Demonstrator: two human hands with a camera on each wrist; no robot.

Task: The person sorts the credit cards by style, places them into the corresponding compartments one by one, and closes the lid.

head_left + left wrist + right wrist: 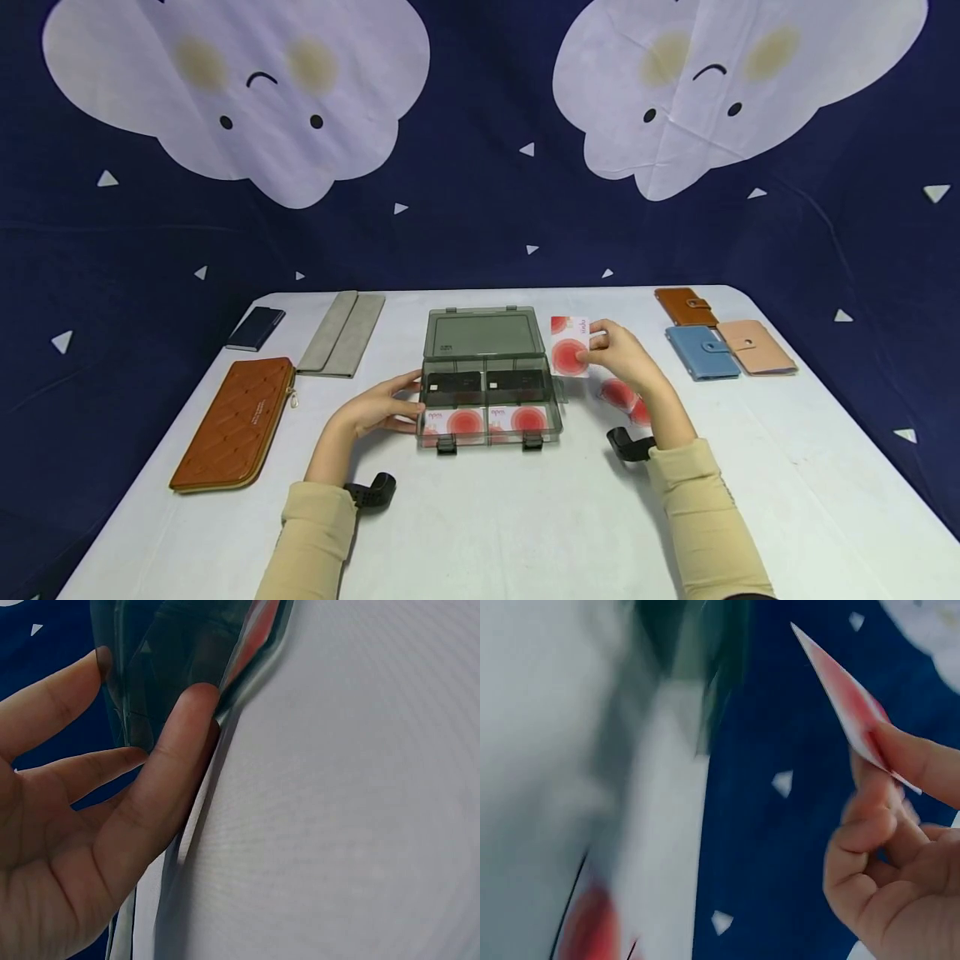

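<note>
Beige sleeves (315, 537) lie nearest — beyond, left hand (375, 406), fingers spread, touches the box (486, 330) beside it; right hand (621, 357) pinches a card (567, 352) — slack fingers might drop it.

Head view bright, with soft shadows on the tabletop (525, 517); right wrist view dimmer, green case (731, 645) blurred.

One case (483, 333) is seen, with two black cards (454, 383) and two red-and-white cards (517, 418) held inside. One further red-and-white card (564, 346) is pinched in the right hand (621, 357); the loose cards (617, 393), partly hidden, cannot be counted. Six wallet-like items (232, 425) are laid out, three per side.
</note>
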